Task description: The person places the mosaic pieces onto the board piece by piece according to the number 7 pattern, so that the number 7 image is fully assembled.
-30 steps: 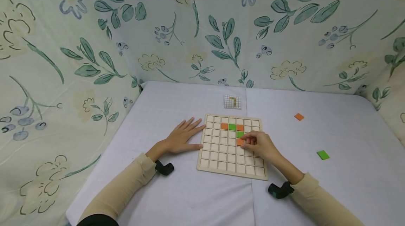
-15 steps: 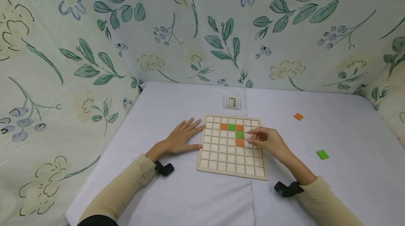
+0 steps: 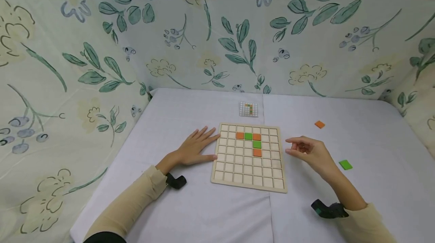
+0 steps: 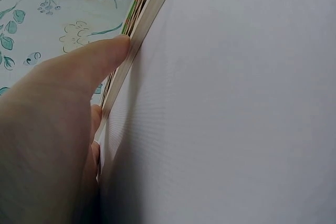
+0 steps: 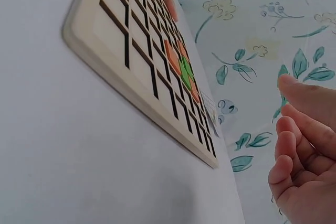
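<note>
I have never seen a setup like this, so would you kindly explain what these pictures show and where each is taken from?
There is no machine here, only a person's bare left hand and right hand. The wide view comes from a camera worn on the head, looking forward and down; the two closer views are taken from the left and right wrists.

On a white cloth lies a board with a square grid, holding three orange tiles and two green tiles. Beyond it is a small card; a loose orange tile and a loose green tile lie to the right.

The left hand touches the board's edge. Neither hand holds anything.
</note>
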{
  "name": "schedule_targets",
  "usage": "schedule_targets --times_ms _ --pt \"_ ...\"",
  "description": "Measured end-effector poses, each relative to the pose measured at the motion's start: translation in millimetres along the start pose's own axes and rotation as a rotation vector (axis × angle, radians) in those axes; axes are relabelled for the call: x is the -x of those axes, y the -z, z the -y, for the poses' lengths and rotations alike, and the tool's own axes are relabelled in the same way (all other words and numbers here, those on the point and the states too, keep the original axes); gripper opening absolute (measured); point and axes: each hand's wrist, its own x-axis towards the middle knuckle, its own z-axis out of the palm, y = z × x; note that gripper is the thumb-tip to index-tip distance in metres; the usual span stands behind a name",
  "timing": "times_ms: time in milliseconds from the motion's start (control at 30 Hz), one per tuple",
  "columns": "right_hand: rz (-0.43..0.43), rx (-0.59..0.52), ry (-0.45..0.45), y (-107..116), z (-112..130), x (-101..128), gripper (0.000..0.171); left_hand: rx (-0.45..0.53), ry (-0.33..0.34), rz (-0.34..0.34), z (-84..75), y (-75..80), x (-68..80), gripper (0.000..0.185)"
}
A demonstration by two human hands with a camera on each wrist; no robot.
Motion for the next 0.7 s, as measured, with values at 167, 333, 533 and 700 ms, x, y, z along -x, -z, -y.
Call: schedule_targets --times_ms 167,333,533,700 --pt "-0.059 0.016 -0.020 18 -7 13 0.036 0.000 0.004 0.005 0.5 -0.8 0.4 0.084" --pt "-0.108 0.046 -0.071 35 -13 26 0.040 0.009 0.008 0.013 0.1 0.4 0.9 0.084" --pt "-0.137 0.033 -0.132 55 -26 41 0.039 0.014 0.010 0.010 -0.3 1.0 1.4 0.084" --pt "-0.187 0.071 -0.156 68 -37 53 0.039 0.006 0.008 0.006 0.5 -0.6 1.1 0.084"
